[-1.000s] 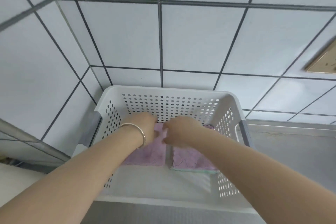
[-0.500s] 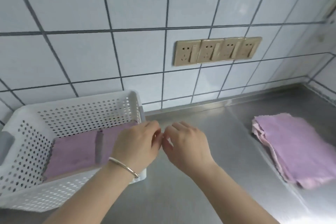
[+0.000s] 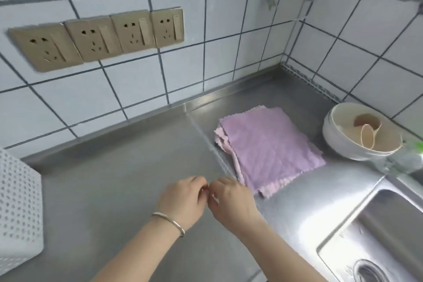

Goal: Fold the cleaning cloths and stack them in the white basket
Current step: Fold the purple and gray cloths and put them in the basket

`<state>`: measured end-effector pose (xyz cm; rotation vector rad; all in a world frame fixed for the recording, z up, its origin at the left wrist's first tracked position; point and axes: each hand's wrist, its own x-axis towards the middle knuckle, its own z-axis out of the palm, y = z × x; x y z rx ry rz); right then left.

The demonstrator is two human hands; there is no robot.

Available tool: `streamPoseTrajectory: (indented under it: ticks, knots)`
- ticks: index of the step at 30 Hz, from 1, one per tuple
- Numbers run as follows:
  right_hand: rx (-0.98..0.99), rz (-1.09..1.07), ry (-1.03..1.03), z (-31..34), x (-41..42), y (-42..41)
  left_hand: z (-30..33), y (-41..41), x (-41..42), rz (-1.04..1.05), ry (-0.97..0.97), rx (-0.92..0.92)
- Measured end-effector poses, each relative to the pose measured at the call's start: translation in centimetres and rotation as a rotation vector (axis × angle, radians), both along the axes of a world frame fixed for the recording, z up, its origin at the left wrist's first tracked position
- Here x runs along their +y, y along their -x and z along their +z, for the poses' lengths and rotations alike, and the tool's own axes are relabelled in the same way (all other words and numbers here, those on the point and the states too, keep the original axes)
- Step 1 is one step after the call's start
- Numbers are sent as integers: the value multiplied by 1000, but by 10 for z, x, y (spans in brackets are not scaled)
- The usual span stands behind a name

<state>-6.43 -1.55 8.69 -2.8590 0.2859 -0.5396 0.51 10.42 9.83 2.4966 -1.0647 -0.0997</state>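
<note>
Over the near middle of the steel counter (image 3: 128, 181), the left hand (image 3: 183, 201) and right hand (image 3: 233, 204) hover side by side, fingertips almost meeting. Both have the fingers loosely curled and hold nothing, so each grip is empty; neither touches a cloth. A thin bangle (image 3: 169, 222) circles the left wrist.

The cloths (image 3: 267, 146), a pile of unfolded purple ones with scalloped edges, lie flat on the counter just right of and beyond the right hand, near it but apart from it. At the far left edge of the view stands the white basket (image 3: 18, 208), only its perforated side wall showing; its inside is out of sight, and it sits well apart from the pile.

To the right of the cloths a white bowl (image 3: 343, 142) rests by the tiled wall, with rubber bands and something brown in it. The sink (image 3: 375, 236) fills the near right corner. On the far wall, a row of four beige sockets (image 3: 98, 36) sits above the counter.
</note>
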Motion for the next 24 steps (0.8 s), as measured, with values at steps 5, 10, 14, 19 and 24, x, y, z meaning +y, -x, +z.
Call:
streamPoseTrajectory:
  ticks: [5, 10, 14, 19, 24]
  knots:
    - [191, -85, -106, -61, -74, 31, -46, 25, -79, -6, -242, 112]
    - [321, -187, -103, -90, -115, 42, -78, 33, -120, 16, -307, 99]
    - [366, -216, -187, -106, -137, 46, -99, 30, -143, 38, -236, 72]
    - [344, -192, -253, -111, -151, 46, -117, 25, -161, -4, -272, 9]
    - [309, -148, -272, -109, -159, 49, -124, 19, -168, -10, -161, -24]
